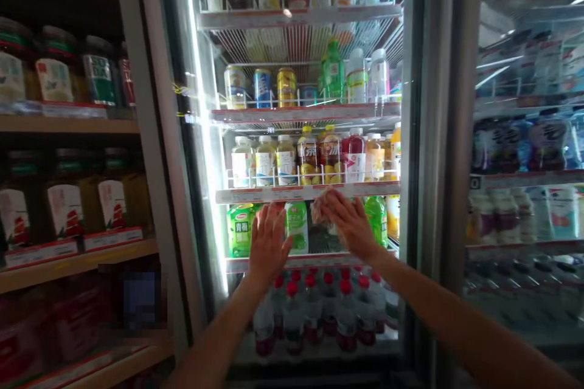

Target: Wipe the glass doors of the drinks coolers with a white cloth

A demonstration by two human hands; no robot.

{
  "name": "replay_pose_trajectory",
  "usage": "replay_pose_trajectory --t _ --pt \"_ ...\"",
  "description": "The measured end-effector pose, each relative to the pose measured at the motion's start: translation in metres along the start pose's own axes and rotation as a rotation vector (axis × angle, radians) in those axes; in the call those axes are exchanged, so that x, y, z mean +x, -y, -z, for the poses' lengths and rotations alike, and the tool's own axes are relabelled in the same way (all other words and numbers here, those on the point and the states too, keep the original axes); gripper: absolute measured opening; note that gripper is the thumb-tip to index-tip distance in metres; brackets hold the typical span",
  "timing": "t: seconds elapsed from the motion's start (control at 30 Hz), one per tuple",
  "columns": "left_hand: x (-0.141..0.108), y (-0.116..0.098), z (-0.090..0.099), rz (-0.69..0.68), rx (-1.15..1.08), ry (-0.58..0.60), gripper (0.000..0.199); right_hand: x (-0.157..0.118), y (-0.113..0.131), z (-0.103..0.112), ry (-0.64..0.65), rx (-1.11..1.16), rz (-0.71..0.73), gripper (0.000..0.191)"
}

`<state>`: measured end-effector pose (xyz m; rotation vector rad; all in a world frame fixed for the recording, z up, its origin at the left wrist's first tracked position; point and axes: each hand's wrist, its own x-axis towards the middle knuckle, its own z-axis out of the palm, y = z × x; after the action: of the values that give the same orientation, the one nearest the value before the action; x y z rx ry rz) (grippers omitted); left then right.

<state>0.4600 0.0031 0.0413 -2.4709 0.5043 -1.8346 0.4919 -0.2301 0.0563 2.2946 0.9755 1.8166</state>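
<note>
My left hand (269,243) is raised in front of a lit drinks fridge, its fingers stretched out and holding nothing. It seems to lie flat against the glass door, over a green carton (239,231) and a green-labelled bottle (297,228). To its right, my right hand (344,219) presses a crumpled brownish cloth (322,205) at the height of a white shelf edge (305,194). The fingers cover part of the cloth. Beyond the right wrist stands another green bottle (376,219).
Several red-capped bottles (311,316) fill the fridge bottom; cans (262,88) and bottles line the shelves above. A wooden shelf (68,124) with jars stands left. A metal door frame (449,134) separates another drinks fridge (529,182) on the right.
</note>
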Motion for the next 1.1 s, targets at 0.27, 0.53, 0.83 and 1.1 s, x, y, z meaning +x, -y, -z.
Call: replay_pose_trajectory --t 0.27,0.53,0.83,1.1 --pt "0.015 -0.024 -0.004 -0.044 -0.028 0.017 0.050 -0.047 -0.015 0.007 0.077 0.000 0.080 0.045" --pt "0.017 -0.031 -0.009 -0.005 -0.061 0.012 0.047 -0.049 -0.087 0.022 -0.170 -0.119 -0.407 0.060" --pt "0.014 -0.019 -0.011 -0.006 -0.022 -0.035 0.050 -0.073 -0.096 0.014 -0.251 -0.108 -0.419 0.065" --pt "0.016 0.000 0.001 0.049 -0.012 -0.093 0.051 -0.052 -0.068 0.015 -0.177 -0.101 -0.317 0.064"
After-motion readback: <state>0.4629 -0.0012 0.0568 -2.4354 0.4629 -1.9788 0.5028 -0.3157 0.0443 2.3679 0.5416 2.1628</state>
